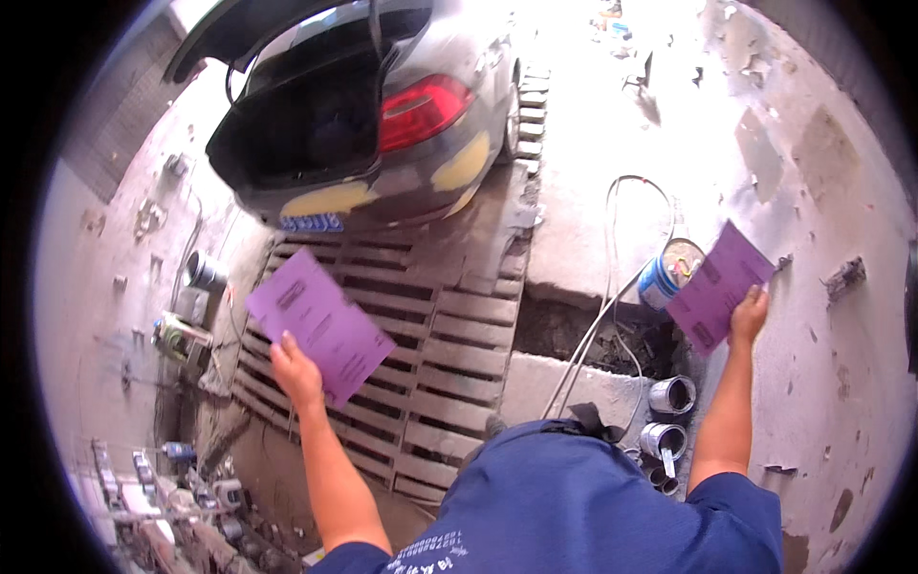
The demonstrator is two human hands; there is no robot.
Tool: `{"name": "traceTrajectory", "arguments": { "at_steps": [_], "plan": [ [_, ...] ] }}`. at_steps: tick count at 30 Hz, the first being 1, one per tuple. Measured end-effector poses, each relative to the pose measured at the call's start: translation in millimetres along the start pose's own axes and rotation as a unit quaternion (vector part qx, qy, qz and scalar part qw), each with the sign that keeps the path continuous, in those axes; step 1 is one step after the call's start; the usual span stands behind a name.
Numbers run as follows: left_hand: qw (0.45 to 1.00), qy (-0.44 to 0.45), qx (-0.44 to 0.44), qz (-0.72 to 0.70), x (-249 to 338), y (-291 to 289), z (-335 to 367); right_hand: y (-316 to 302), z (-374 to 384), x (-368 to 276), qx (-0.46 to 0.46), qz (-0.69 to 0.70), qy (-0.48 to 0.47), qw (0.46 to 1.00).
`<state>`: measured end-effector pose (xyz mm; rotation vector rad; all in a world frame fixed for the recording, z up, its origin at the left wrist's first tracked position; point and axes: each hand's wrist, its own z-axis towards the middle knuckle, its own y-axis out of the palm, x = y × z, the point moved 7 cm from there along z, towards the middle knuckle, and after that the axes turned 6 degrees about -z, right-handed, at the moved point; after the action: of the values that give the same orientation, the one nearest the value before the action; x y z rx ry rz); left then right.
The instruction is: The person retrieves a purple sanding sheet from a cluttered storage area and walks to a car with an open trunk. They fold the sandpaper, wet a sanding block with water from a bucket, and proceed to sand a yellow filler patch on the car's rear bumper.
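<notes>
My left hand (297, 371) grips the lower left edge of a purple sandpaper sheet (320, 325), thumb on the printed side. On the right, my right hand (749, 314) holds a smaller-looking purple sandpaper sheet (712, 292) by its edge. Both arms are spread wide, and the sheets are well apart. Ahead stands a grey car (421, 182) with its boot lid raised and yellowish filler patches (462, 163) on its rear bumper. Neither sheet touches the car. A blue-and-white bucket (658, 283) stands behind the right sheet, which partly hides it.
A slatted grating (459, 359) covers the floor behind the car. Pale hoses (612, 249) loop beside an open pit (564, 340). Open paint tins (671, 394) stand by my right side. Assorted parts and tools (163, 497) crowd the lower left. A grey can (204, 272) lies tilted at left.
</notes>
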<state>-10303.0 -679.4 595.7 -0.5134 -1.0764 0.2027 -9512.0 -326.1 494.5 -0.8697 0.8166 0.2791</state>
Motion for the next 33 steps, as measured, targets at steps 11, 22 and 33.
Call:
{"name": "traceTrajectory", "arguments": {
  "at_steps": [11, 22, 33],
  "plan": [
    [0.952, 0.265, -0.128, 0.089, -85, 93, 17, 22, -89, 50, -0.123, 0.045, 0.059, 0.99],
    [0.937, 0.084, -0.338, 0.014, 70, 202, -95, -224, 69, -81, 0.181, 0.179, -0.046, 0.966],
    [0.932, 0.118, -0.343, -0.014, 215, 309, -184, -390, 296, -279, 0.473, -0.368, -0.449, 0.663]
  ]
}}
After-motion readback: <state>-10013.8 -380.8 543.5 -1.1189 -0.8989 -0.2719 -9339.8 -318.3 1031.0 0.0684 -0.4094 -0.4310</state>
